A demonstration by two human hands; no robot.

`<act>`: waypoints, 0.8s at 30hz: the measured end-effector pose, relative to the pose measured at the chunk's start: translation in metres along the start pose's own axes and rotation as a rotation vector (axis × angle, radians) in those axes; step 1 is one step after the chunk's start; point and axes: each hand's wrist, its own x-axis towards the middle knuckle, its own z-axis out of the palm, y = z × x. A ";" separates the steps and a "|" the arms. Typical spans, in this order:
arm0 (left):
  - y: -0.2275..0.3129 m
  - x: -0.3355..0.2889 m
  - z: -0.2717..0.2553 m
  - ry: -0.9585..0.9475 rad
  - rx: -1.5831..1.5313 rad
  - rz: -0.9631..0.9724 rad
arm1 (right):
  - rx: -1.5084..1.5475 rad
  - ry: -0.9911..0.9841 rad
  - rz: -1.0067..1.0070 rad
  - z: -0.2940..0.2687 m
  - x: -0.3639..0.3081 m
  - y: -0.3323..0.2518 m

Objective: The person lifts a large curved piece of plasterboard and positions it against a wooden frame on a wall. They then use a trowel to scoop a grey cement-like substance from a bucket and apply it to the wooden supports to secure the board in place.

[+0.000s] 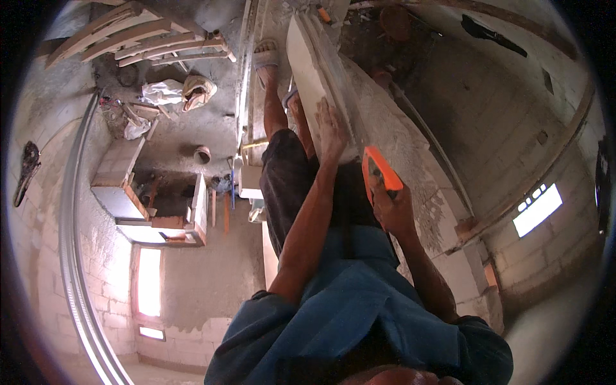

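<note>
My right hand (391,202) is wrapped round the orange handle of a handsaw (378,167). Its blade is blurred and hard to make out against the board. A long pale board (305,70) stretches away from in front of my lap. My left hand (332,131) lies on the board's near part with its fingers stretched out along it, to the left of the saw handle.
A rough masonry ledge (410,154) runs along the right side. Lower at left are a sack (199,91), a wooden box frame (199,212) and a round pot-like thing (202,154). A wooden slatted frame (160,48) stands at far left. My sandalled foot (265,58) rests beside the board.
</note>
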 end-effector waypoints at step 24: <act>-0.055 0.011 0.014 0.097 0.629 0.389 | 0.460 -0.158 0.235 0.017 0.131 0.001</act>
